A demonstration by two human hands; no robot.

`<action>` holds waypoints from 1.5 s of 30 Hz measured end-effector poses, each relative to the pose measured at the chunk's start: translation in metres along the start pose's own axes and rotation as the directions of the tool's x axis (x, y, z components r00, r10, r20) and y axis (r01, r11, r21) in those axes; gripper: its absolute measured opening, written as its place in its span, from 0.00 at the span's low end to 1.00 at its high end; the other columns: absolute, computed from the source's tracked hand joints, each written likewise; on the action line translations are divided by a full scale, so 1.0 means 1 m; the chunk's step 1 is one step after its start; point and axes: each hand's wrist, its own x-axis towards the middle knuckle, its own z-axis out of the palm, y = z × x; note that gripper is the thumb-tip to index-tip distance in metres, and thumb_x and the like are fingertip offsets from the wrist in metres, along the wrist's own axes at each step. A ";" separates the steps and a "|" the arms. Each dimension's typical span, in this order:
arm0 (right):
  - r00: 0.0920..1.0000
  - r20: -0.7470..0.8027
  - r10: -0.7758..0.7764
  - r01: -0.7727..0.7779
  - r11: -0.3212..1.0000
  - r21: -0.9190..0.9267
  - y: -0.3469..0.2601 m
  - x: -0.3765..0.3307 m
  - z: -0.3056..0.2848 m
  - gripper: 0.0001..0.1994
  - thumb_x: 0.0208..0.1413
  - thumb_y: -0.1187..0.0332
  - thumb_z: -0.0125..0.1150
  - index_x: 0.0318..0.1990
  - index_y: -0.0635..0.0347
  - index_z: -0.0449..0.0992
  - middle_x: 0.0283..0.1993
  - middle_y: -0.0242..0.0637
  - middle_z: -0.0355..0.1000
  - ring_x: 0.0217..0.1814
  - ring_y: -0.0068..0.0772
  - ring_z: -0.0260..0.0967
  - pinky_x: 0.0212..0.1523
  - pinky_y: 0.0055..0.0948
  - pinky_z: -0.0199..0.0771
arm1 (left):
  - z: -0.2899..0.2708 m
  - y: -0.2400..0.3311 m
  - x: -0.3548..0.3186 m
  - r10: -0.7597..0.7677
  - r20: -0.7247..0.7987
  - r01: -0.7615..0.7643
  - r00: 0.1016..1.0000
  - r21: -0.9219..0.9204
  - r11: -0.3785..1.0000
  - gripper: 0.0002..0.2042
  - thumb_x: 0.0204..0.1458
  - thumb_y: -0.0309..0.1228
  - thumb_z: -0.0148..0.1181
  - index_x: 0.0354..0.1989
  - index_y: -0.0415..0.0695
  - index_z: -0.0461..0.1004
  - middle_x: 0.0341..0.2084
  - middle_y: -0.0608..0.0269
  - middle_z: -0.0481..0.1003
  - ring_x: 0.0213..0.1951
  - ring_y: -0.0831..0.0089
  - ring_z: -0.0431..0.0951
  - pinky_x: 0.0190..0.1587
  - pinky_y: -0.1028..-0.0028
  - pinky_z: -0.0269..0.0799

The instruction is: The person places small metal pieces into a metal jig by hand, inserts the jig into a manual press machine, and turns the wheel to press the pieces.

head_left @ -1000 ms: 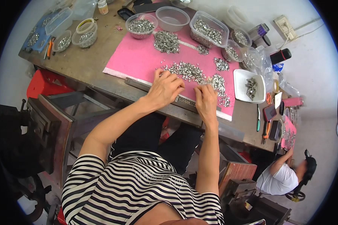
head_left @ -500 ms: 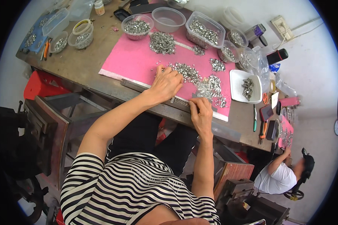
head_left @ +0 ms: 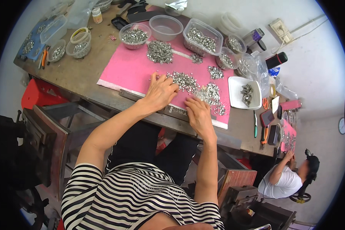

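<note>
left hand (head_left: pixel 161 92) laid flat, fingers spread, on small metal parts (head_left: pixel 184 79) at pink mat (head_left: pixel 130 73) centre; right hand (head_left: pixel 197 114) flat at 4 o'clock, grip unclear; several heaps sorted into tubs (head_left: pixel 202 36) at 12 o'clock, much left loose.

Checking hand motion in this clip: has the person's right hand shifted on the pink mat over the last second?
Yes. The right hand has drawn back toward the near edge of the pink mat, away from the pile of small metal parts it was touching before.
</note>
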 end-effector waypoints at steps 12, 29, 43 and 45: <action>0.953 -0.278 0.124 -0.141 0.989 -0.042 0.022 0.032 0.024 0.04 0.54 0.72 0.66 0.36 0.59 0.82 0.35 0.40 0.72 0.43 0.45 0.69 0.46 0.42 0.65 | -0.003 0.011 0.002 0.063 0.000 -0.063 0.998 0.011 0.998 0.06 0.50 0.31 0.67 0.34 0.46 0.79 0.33 0.62 0.75 0.46 0.61 0.72 0.59 0.48 0.55; 0.964 -0.233 0.129 -0.101 0.987 0.128 0.006 -0.016 -0.002 0.05 0.54 0.77 0.66 0.37 0.63 0.78 0.37 0.40 0.74 0.39 0.43 0.72 0.45 0.37 0.69 | 0.010 0.049 -0.026 0.162 -0.072 -0.176 0.984 -0.270 0.947 0.04 0.52 0.29 0.65 0.34 0.44 0.78 0.32 0.62 0.72 0.41 0.62 0.73 0.56 0.59 0.64; 0.938 -0.313 -0.152 0.106 0.982 -0.159 -0.003 -0.037 0.011 0.10 0.50 0.77 0.68 0.41 0.60 0.80 0.40 0.36 0.73 0.41 0.40 0.70 0.46 0.39 0.66 | -0.006 0.007 -0.007 0.077 0.085 -0.079 0.993 0.015 0.997 0.20 0.64 0.36 0.55 0.61 0.40 0.73 0.64 0.56 0.70 0.69 0.40 0.59 0.69 0.32 0.46; 0.935 -0.336 -0.116 0.090 0.992 -0.091 -0.001 -0.036 0.011 0.10 0.51 0.78 0.68 0.41 0.60 0.80 0.39 0.37 0.74 0.41 0.40 0.71 0.45 0.39 0.66 | -0.002 0.006 -0.005 0.070 0.145 -0.074 0.987 0.023 0.997 0.21 0.65 0.39 0.53 0.62 0.41 0.72 0.65 0.57 0.68 0.71 0.38 0.55 0.68 0.29 0.42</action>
